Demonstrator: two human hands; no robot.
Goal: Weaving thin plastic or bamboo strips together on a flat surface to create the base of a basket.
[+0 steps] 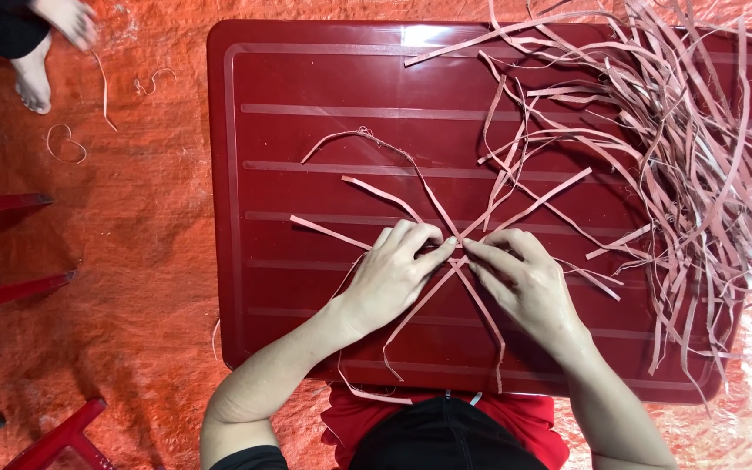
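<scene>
Head view, left to right. Off the table's left edge: bare feet of another person [41, 52] on the orange tarp [115, 287], a couple of stray strip curls [67, 144] beside them, red chair legs [10, 292] lower down.

Red plastic table [306, 78] carries everything else. Near the middle of its front half, left hand [393, 270] and right hand [524, 278] meet fingertip to fingertip, both pinched closed on the crossing of several thin pink strips [446, 252]. Loose ends fan outward from that crossing toward the left edge, the far edge and the front edge; a few hang over the front edge.

Along the right edge and far right corner: a big tangled pile of the same strips [698, 174], some draping off the table.

Risks, as I judge them:
- Crossing is held by pinch alone (no knot visible), so any slackening probably lets the strips slide and the star shape collapse.
- Ends on the right touch the pile; a tug could drag pile strands in.
- Strips look thin, so a hard pull may snap or crease one.
- Overhanging ends could snag on clothing.
</scene>
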